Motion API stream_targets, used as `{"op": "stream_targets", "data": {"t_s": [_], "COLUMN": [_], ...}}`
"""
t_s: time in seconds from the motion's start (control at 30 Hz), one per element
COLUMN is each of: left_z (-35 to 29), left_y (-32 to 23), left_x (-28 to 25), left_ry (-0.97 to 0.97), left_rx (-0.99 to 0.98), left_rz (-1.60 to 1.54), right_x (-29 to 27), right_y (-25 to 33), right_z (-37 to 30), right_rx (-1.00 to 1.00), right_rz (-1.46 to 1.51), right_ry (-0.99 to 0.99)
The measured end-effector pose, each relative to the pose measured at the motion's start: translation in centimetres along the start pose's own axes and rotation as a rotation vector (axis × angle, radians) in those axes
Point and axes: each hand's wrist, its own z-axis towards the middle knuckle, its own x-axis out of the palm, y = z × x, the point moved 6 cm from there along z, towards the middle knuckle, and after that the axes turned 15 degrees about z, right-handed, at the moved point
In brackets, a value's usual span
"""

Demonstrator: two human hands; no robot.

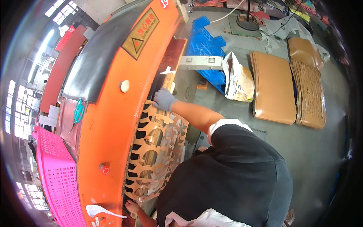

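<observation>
Hands observed apart, one at each end of a perforated tan sheet (pixel 145 147) lying along the front long edge of an orange machine (pixel 106 128). The gloved right hand (pixel 164 100) is at the sheet's upper end, fingers bent, beside a wooden strip (pixel 168 80); the left hand (pixel 132 206), apparently bare, is at the lower end, close against the machine edge. Whether either is clamped on the sheet cannot be determined. In this inspector's judgement, sound handling calls for support at both ends, an even pull, and no twisting: the narrow bridges between cut-outs would likely tear first. Fingers should be kept out of the gap under the machine's front edge, particularly on the left, and the red button (pixel 106 170) kept within reach. Materials: the sheet appears thin and pliable, with curved openings in repeated rows and a scalloped inner margin. The machine casing is smooth, painted and scuffed, with a black, slightly glossy pad (pixel 96 53) on top. Along its far edge are teal-handled scissors (pixel 78 111) and a pink basket (pixel 60 181) of slotted plastic. On the floor lies a smooth-faced, round-cornered tan stack (pixel 273 89).
</observation>
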Motion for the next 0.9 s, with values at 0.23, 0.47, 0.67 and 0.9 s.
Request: {"op": "stream_targets", "data": {"t_s": [0.23,0.47,0.67,0.9], "left_z": [0.1,-0.4,2.5,4.2], "left_y": [0.1,-3.0,-4.6,-5.4], "left_x": [0.1,-4.0,-9.1,-11.3], "left_ry": [0.067,0.009,0.033,0.088], "left_rx": [0.038,0.201,0.160,0.198], "left_rz": [-0.063,-0.031,-0.068,-0.246], "right_x": [-0.6,-2.8,-6.9,-7.3], "right_y": [-0.3,-2.0,-2.5,-3.8], "right_z": [-0.6,-2.4,-2.7,-3.4], "right_rx": [0.095,0.117,0.425,0.568], "right_rz": [0.022,-0.226,0.043,-0.108], "right_ry": [0.146,0.138,-0.157,-0.126]}}
